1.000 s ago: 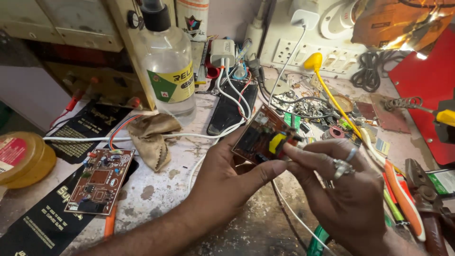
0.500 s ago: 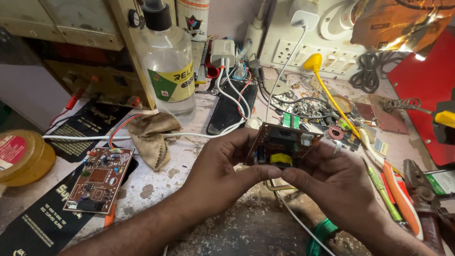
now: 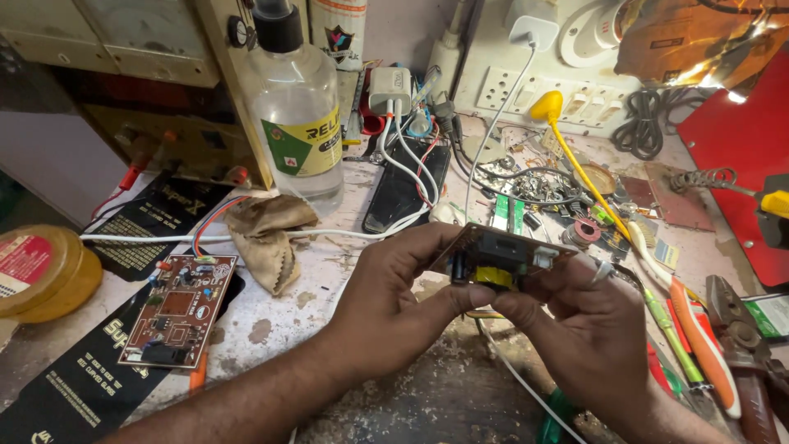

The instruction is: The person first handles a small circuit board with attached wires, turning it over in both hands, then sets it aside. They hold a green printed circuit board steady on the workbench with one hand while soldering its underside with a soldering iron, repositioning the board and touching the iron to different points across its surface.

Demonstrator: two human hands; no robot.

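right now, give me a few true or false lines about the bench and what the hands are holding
1. Both hands hold one small circuit board above the bench. True: the left hand grips its left end and the right hand its right end.
2. A second circuit board lies flat on the bench to the left. True.
3. The clear bottle lies on its side. False: it stands upright, its black cap on.
4. The brown rag is draped over the held board. False: it lies on the bench between the bottle and the second circuit board.
5. The orange-handled tool is in the right hand. False: it lies on the bench to the right of that hand.
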